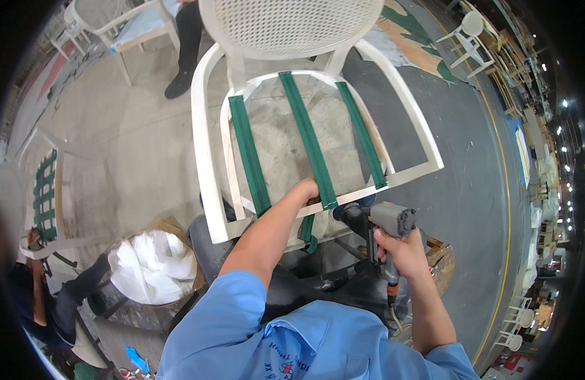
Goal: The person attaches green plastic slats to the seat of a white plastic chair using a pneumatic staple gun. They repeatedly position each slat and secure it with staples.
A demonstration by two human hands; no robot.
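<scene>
A white chair frame [411, 174] with a woven back [292, 25] stands tilted before me. Three green webbing straps [306, 136] run across its seat opening from back rail to front rail. My left hand [308, 190] is curled at the inside of the front rail, partly behind the middle strap; its fingertips are hidden. Below that rail dangles a loose green webbing end [308, 235]. To the right of the middle strap's front end, my right hand [401, 250] grips a grey air staple gun [392, 218], its nose toward the front rail.
An air hose [394, 307] trails from the gun's handle. White cloth [154, 266] is heaped at my left. Another person's hand [34, 239] is beside a webbed chair [45, 190] at far left. A person's leg [186, 50] stands beyond my chair. More white chairs [471, 41] stand around.
</scene>
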